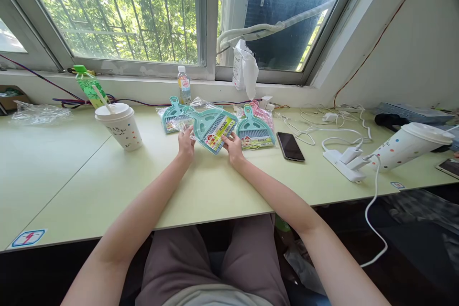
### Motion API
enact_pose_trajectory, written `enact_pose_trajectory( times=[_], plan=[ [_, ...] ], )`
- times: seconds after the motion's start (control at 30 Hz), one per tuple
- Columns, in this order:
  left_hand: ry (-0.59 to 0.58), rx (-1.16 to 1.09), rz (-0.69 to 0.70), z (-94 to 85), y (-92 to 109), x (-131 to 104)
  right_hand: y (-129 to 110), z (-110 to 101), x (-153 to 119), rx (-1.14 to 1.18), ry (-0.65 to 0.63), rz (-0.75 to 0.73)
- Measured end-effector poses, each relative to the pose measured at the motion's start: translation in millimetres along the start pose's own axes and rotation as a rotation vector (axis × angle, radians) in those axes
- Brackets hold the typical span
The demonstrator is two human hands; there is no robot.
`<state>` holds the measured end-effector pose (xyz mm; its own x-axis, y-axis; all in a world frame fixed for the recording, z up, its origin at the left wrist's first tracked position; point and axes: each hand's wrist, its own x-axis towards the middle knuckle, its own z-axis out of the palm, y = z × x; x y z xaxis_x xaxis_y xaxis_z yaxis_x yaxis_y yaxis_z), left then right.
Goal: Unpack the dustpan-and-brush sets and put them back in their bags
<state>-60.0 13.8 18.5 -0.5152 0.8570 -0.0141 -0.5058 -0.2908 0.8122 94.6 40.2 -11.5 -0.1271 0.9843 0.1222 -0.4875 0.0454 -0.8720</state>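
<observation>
Between my hands is a teal mini dustpan and brush set (208, 126) in clear plastic wrap, tilted, with a yellow label across its bristles. My left hand (186, 142) grips the wrap and edge on its left side. At its lower right, the fingers of my right hand (234, 147) close on the label end. Behind it to the left lies another teal dustpan set (174, 114), partly hidden by the held one. A third teal set (254, 131) rests just right of my right hand, with a pink set (263, 114) partly covered behind it.
A lidded paper cup (125, 131) and a green-capped bottle (89, 87) stand left. A small bottle (184, 87) is behind. Rightward are a phone (290, 147), a power strip (342, 165) with cables, and a tipped cup (409, 148). The table's front edge (215, 221) crosses above my lap.
</observation>
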Motion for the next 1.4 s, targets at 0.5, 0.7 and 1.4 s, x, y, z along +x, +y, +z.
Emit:
enact_pose_trajectory(
  times=[0.5,0.7,1.4],
  plan=[
    [-0.263,-0.018,-0.2,3.8,-2,-19,-11,1,2,0.008,-0.124,0.027],
    [-0.352,0.011,-0.284,7.0,-14,-28,-5,1,2,0.004,-0.052,-0.03],
    [-0.412,0.239,-0.232,-0.4,-17,-13,-27,-7,14,0.049,0.118,-0.111]
  ],
)
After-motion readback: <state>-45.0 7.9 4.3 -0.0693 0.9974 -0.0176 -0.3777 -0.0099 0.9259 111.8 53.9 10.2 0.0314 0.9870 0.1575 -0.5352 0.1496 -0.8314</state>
